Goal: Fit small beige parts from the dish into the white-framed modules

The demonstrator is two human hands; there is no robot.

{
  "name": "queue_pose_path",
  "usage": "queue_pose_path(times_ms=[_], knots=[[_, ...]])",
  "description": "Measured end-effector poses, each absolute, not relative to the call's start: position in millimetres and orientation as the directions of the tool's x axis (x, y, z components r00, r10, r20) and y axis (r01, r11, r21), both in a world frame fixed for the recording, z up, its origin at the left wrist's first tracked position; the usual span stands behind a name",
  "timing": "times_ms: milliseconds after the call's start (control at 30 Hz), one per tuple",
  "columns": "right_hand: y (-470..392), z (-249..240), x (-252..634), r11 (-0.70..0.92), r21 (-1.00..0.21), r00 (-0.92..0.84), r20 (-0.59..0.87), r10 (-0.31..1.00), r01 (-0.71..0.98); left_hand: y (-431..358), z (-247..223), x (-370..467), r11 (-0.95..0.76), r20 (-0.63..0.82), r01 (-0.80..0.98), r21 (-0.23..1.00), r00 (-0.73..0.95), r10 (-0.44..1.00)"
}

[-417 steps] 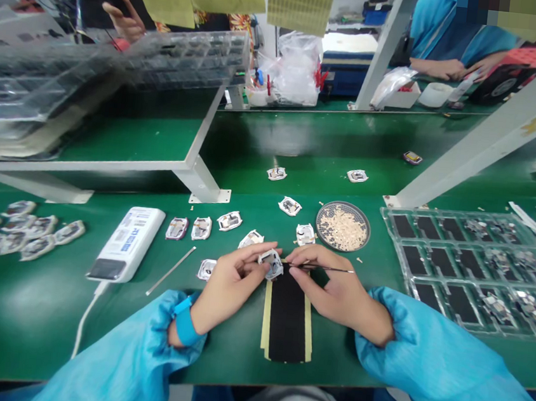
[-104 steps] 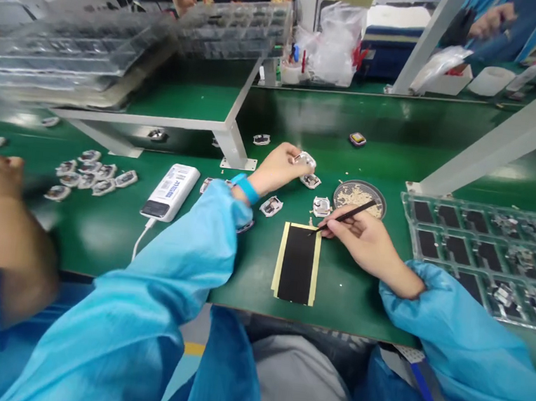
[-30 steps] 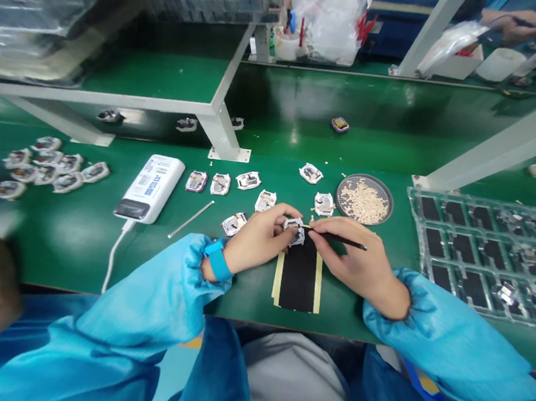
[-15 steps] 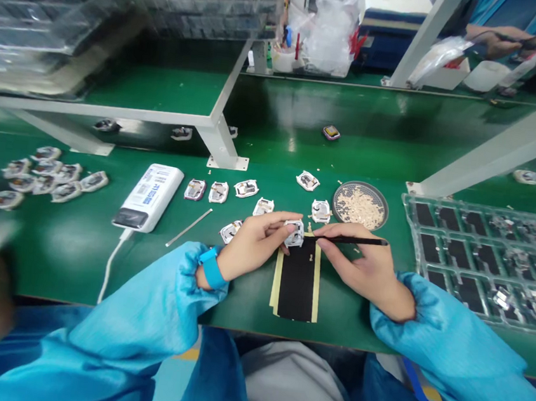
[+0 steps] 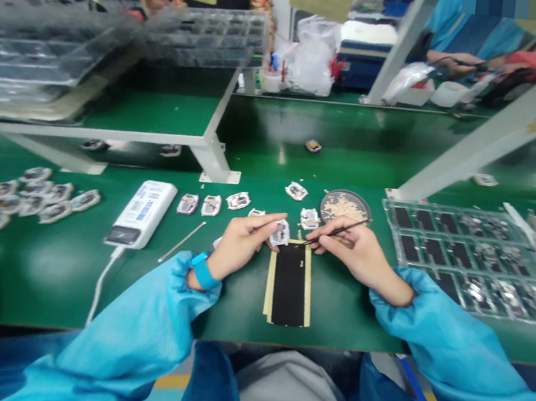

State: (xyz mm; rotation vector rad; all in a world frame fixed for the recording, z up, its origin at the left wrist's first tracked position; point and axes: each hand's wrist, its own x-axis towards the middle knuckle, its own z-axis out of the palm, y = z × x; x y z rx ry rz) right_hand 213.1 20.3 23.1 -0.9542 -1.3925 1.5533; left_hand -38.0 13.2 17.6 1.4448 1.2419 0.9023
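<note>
Between the thumb and fingers of my left hand (image 5: 243,244) is a white watch case (image 5: 281,233) with small parts inside, held above the far end of a black mat (image 5: 288,292) edged with yellow tape. My right hand (image 5: 356,251) pinches dark tweezers (image 5: 336,230), their tips pointing down over the mat beside the case. Whether the tips grip anything is too small to tell. A tiny pale piece (image 5: 301,263) lies on the mat. Beyond my right hand stands a round dish (image 5: 369,212) of small beige pieces. More watch cases (image 5: 238,200) lie past my left hand.
At left are a white power bank (image 5: 142,213) with a cable, a thin metal strip (image 5: 181,242) and a cluster of watch cases (image 5: 33,202). A clear parts tray (image 5: 463,259) lies at right. Shelf legs (image 5: 220,151) rise behind. Another person's blurred head shows at lower left.
The tweezers have tilted, their tips now lower over the mat and their rear end raised. My left hand still holds the watch case. The camera view has shifted slightly.
</note>
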Motion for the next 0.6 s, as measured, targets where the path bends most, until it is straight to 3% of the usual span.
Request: queue_pose_path(times_ms=[200,267,333,400,467,533,600], knots=[[11.4,56.3,244.4,0.012,-0.993,-0.23,0.039,0.973,-0.115,20.5,20.2,-50.4,0.029,-0.072,0.397,0.917,0.093,0.993],[11.1,72.9,276.5,0.096,-0.995,-0.047,0.095,0.994,0.031,23.1,21.1,-51.1,0.042,-0.081,0.425,0.904,0.074,0.994],[11.2,87.6,321.9,0.154,-0.937,0.19,0.221,0.957,0.313,22.7,24.2,-48.1,0.056,-0.103,0.401,0.914,0.094,0.99],[11.5,94.4,375.0,0.107,-0.733,0.298,0.4,0.867,0.672,20.5,28.3,-41.6,0.085,-0.128,0.319,0.944,0.116,0.985],[11.4,89.4,425.5,-0.163,-0.424,0.324,0.34,0.883,0.891,18.3,31.1,-33.5,0.127,-0.155,0.218,0.968,0.116,0.981],[10.6,74.3,463.2,-0.391,-0.177,0.419,0.167,0.893,0.903,17.2,31.3,-26.6,0.167,-0.185,0.152,0.974,0.116,0.976],[10.1,55.5,484.2,-0.457,-0.103,0.465,0.074,0.882,0.884,17.0,28.7,-22.9,0.187,-0.204,0.135,0.973,0.129,0.97]])
